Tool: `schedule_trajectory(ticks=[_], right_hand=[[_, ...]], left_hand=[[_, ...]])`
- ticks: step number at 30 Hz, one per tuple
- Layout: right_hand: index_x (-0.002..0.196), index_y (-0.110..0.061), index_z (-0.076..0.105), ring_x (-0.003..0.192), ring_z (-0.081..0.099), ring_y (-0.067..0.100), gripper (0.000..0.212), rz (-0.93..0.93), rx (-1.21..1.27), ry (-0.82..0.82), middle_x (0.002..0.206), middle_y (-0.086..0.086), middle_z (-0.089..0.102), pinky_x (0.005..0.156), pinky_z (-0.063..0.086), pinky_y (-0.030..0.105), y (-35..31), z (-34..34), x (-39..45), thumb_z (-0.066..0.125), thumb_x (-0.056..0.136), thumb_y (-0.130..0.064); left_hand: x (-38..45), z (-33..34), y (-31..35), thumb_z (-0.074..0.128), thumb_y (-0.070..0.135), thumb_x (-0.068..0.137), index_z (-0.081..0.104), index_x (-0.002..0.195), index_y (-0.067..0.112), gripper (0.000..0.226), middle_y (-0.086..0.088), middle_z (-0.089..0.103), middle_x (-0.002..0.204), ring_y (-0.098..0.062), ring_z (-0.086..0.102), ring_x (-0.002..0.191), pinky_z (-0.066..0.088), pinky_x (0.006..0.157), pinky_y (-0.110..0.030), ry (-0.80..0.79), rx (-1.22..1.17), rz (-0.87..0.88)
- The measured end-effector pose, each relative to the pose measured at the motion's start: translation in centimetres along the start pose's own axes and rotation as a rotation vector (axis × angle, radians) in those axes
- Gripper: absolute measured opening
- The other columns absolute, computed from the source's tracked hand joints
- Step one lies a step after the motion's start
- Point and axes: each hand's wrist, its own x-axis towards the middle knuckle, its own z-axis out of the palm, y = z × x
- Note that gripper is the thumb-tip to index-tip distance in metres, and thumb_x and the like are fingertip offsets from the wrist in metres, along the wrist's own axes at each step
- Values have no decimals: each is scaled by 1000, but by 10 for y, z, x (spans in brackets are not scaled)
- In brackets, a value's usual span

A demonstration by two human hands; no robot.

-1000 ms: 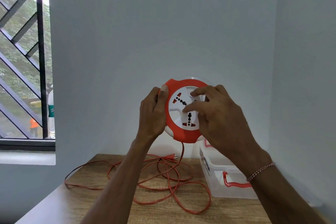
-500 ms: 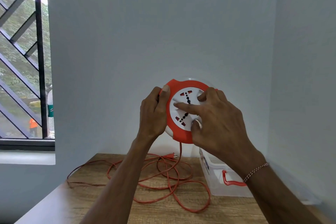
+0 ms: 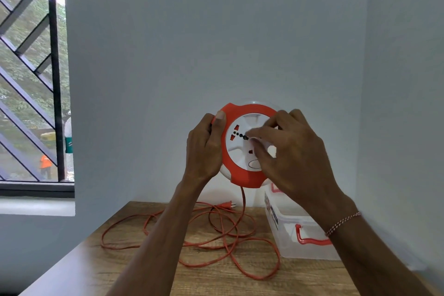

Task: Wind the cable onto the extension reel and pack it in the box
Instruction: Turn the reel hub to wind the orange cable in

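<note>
Pale grey walls meet in a corner behind a wooden tabletop (image 3: 134, 269), with a barred window (image 3: 31, 79) on the left looking onto trees. Held up in front of the wall is the extension reel (image 3: 242, 149), an orange ring around a white socket face. The left hand (image 3: 204, 149) has its grip clenched on the reel's left rim, thumb laid over the orange edge. The right hand (image 3: 295, 151) presses its fingers (image 3: 259, 134) onto the white face; they look blurred, and compared with half a second ago the row of socket holes has swung round to a new angle, so the inner disc is being turned. That turn likely means cable is being drawn in. The cable (image 3: 230, 243) hangs from the reel's lower edge and lies in loose orange loops across the tabletop, the plug (image 3: 225, 205) resting near the back wall, so most of the winding appears still to be done. A clear plastic box (image 3: 300, 243) with orange handles stands open at the right of the tabletop, just beside the loops.
</note>
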Motion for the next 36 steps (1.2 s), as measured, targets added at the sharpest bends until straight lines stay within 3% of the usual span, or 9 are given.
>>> schedule_trajectory(ticks=[3,7,12,17,21,26,31,34,36], right_hand=[[101,-26,73,115,48,28,31,-63,21,-187,127,7,59,86,53,45,3,-6,4,78,73,-13],[125,-43,57,131,26,27,61,-133,-152,-423,151,0,32,104,37,45,-3,-10,2,80,71,-24],[125,-43,56,125,36,29,64,-89,-202,-383,144,4,42,98,43,45,-9,-9,0,82,67,-33],[127,-42,54,108,53,31,65,-6,-170,-248,120,11,58,81,52,43,-2,0,-5,79,67,-41],[132,-40,50,100,62,28,60,90,-192,-152,116,8,66,77,55,41,-3,3,-8,65,76,-55],[135,-32,49,89,69,24,68,221,-73,-171,109,0,71,77,58,40,-8,0,-3,46,79,-70],[131,-31,53,98,66,22,55,168,-60,-206,112,1,70,87,54,40,-3,-6,1,49,85,-60],[118,-27,65,103,58,24,35,98,-42,-173,117,6,67,83,53,40,3,-9,3,66,84,-35],[108,-27,70,108,52,26,33,21,-36,-203,120,6,63,80,54,41,6,-10,5,75,77,-18]], left_hand=[[1,-1,1,38,50,94,59,91,26,32,14,68,76,-6,69,66,56,58,-16,-1,3,8],[1,0,-1,38,51,94,60,93,20,38,9,69,77,-10,69,67,59,61,-24,3,24,9],[1,1,-2,38,50,95,60,92,19,38,9,69,76,-11,70,67,61,62,-28,4,50,25],[1,0,-2,39,49,96,61,91,16,40,12,69,72,-10,69,63,57,57,-22,1,50,34],[0,2,-3,39,52,96,59,86,16,42,11,67,69,-10,67,59,55,55,-22,-9,71,25],[0,2,-2,39,54,96,59,87,15,44,7,67,70,-13,67,60,59,57,-32,-15,100,13],[-1,1,-1,38,53,96,59,88,13,46,0,68,73,-19,67,61,60,60,-45,-3,100,-9],[-1,1,0,38,52,96,59,87,14,45,2,68,72,-19,66,61,60,61,-46,-2,95,-17],[-1,1,1,38,52,97,59,88,11,46,0,68,73,-19,66,61,59,62,-47,-6,94,-16]])
